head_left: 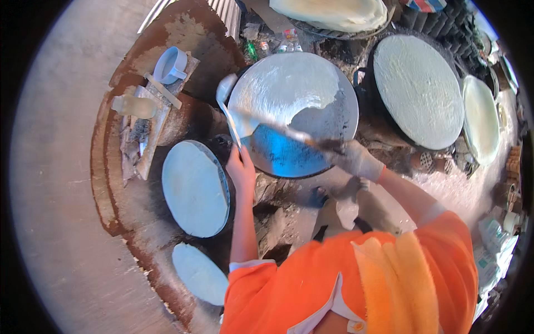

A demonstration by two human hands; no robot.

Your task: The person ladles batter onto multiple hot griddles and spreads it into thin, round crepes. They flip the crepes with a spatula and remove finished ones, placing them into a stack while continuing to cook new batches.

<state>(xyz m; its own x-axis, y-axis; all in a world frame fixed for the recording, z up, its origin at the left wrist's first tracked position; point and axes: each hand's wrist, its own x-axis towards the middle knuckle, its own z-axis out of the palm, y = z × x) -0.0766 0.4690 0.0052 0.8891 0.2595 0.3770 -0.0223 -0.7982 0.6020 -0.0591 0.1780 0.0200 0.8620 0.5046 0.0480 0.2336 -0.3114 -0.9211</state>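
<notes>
In front of me is a round griddle (286,158), with a white batter layer (278,89) over its far and left part. The near and right part shows bare dark metal. My left hand (241,170) is closed around the handle of a metal ladle (226,88), whose bowl is held up at the griddle's left rim. My right hand (353,160), in a pale glove, grips a long-handled spatula (289,132) at the griddle's right near edge. The spatula's flat end crosses the griddle to the left, close to the ladle; motion smears it, and I cannot tell whether it touches the surface.
To the right stands another batter-covered griddle (418,92), with a pale round sheet (481,119) beyond it. At left are a pale round disc (194,189), a light-blue handled cup (170,65) and a plastic bottle (134,106). A large pale sheet (334,14) lies at the back.
</notes>
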